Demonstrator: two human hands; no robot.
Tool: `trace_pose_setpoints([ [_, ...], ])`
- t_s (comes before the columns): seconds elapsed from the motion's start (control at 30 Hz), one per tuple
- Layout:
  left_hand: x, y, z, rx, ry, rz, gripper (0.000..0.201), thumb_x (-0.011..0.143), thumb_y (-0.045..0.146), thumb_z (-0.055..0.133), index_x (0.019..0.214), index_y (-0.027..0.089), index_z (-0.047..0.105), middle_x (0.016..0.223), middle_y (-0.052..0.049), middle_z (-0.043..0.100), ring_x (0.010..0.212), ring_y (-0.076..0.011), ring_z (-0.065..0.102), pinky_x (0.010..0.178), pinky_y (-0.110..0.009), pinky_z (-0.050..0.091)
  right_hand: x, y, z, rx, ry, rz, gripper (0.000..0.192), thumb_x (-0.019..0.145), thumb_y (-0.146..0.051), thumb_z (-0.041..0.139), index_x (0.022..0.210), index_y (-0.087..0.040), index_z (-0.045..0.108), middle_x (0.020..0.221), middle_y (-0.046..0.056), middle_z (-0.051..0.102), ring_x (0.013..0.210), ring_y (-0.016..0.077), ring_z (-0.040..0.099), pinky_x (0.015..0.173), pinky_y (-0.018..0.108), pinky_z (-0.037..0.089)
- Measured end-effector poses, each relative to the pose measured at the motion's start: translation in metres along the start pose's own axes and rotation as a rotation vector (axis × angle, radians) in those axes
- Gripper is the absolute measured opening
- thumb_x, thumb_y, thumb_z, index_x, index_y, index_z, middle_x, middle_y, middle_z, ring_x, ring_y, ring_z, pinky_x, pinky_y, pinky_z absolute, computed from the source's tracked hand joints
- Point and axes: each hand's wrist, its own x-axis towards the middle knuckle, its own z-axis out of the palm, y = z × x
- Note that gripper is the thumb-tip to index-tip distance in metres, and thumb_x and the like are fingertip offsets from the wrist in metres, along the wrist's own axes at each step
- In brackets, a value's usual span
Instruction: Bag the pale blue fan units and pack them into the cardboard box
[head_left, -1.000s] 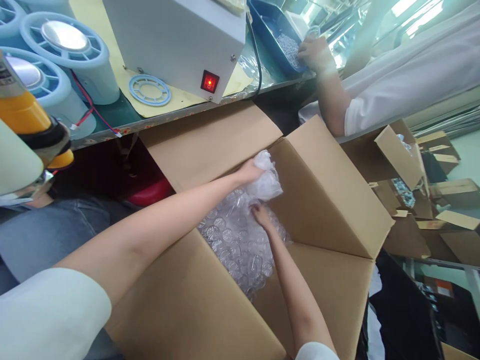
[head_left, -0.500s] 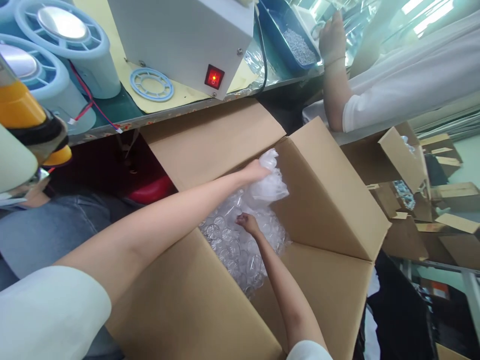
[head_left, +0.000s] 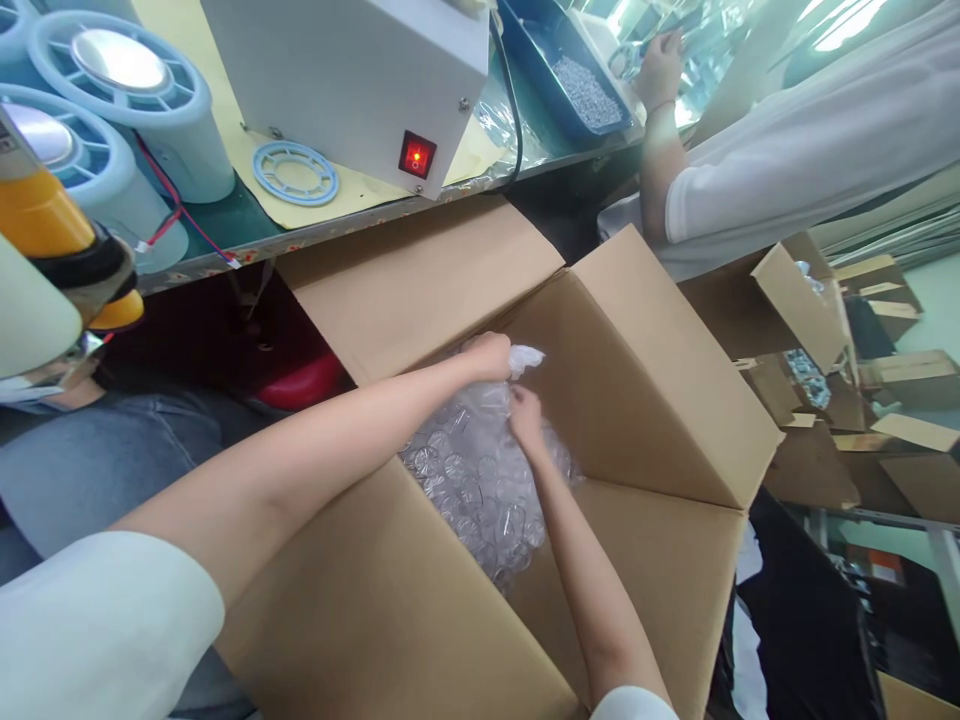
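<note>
An open cardboard box (head_left: 667,385) stands in front of me, with a clear plastic bag (head_left: 480,470) inside. Through the film show many round, transparent plastic pieces. My left hand (head_left: 489,357) is closed around the gathered neck of the bag, and a whitish crumpled end sticks out past the fist. Just below it, my right hand (head_left: 526,412) has its fingers curled together on the bag's film, close under the neck. The fingertips of both hands are partly hidden.
Beyond the box, a workbench holds a grey machine (head_left: 360,80) with a lit red switch, light-blue housings (head_left: 124,90), a blue ring (head_left: 295,173) and a blue tray (head_left: 562,75) of small parts. A co-worker's arm (head_left: 664,150) reaches over at right. More cartons (head_left: 802,300) stand far right.
My left hand has moved slightly down and left, and the bag's loose white top is now bunched tight. My right hand has risen from the pieces to just below the left.
</note>
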Motion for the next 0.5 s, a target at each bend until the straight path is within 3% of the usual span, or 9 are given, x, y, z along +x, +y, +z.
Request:
trace_pose_setpoints([
  [0.13,-0.001,0.0,0.001,0.056,-0.011,-0.012,0.031,0.082,0.034,0.064,0.101,0.01,0.064,0.105,-0.013,0.066,0.099,-0.0234,0.063,0.083,-0.037,0.051,-0.027,-0.001,0.065,-0.179,-0.222,0.095,0.03,0.089,-0.041,0.056,0.102,-0.015,0.063,0.107,0.007,0.065,0.099,0.0198,0.061,0.09,0.043,0.048],
  [0.23,-0.001,-0.002,0.005,0.084,-0.025,-0.013,0.028,0.086,0.033,0.06,0.102,0.011,0.063,0.105,-0.01,0.066,0.097,-0.0206,0.063,0.082,-0.037,0.053,-0.028,-0.003,0.102,-0.267,-0.325,0.156,0.033,0.089,-0.042,0.056,0.108,-0.015,0.061,0.113,0.009,0.063,0.104,0.0215,0.06,0.093,0.046,0.047],
  [0.33,0.0,-0.005,0.007,0.107,-0.022,-0.022,0.027,0.087,0.033,0.059,0.104,0.012,0.062,0.11,-0.01,0.064,0.1,-0.0204,0.062,0.084,-0.038,0.052,-0.016,-0.006,0.11,-0.295,-0.375,0.158,0.029,0.089,-0.037,0.057,0.108,-0.015,0.061,0.113,0.008,0.062,0.102,0.0209,0.06,0.09,0.044,0.049],
  [0.5,-0.001,-0.006,0.006,0.104,-0.032,-0.026,0.027,0.088,0.032,0.058,0.106,0.012,0.061,0.111,-0.009,0.063,0.101,-0.0206,0.061,0.086,-0.04,0.051,-0.009,0.004,0.094,-0.186,-0.345,0.0,0.023,0.09,-0.033,0.058,0.103,-0.014,0.062,0.101,0.005,0.064,0.088,0.017,0.063,0.078,0.036,0.054],
])
